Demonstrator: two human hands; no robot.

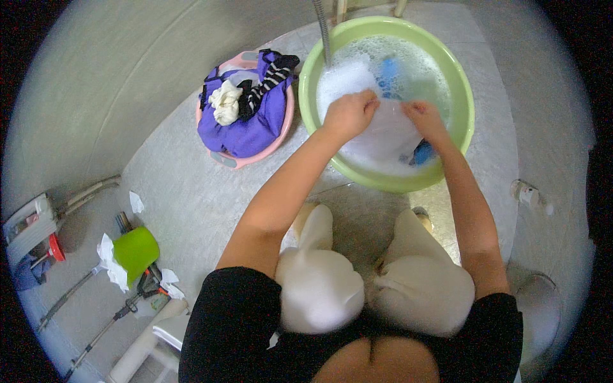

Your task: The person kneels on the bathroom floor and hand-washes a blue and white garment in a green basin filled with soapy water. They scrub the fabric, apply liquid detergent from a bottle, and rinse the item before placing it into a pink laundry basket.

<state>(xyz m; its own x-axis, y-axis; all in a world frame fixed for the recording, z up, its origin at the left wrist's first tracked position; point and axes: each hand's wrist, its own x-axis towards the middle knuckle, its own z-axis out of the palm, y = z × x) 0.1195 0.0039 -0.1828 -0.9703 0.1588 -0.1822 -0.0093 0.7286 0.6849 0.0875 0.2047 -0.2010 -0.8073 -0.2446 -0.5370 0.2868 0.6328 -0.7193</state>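
A large green plastic basin (467, 119) holds sudsy water. Over it, my left hand (352, 112) and my right hand (424, 117) grip a pale, wet cloth (388, 124) between them, its lower part spread in the foam. Blue fabric (389, 72) shows in the water beyond my hands, and another blue and dark piece (422, 152) lies near my right wrist. A flexible metal hose (322, 28) hangs down to the basin's left side. Left of the basin, a pink tub (287, 115) bears purple clothing (239, 139), a white crumpled cloth (225, 101) and a black striped sock (268, 84).
A bright green bin (137, 249) with white paper at its mouth lies at the left, among long-handled cleaning tools (115, 318) and a red-ended plunger (56, 247). A small bottle (525, 193) is by the right wall. A curved wall bounds the left side.
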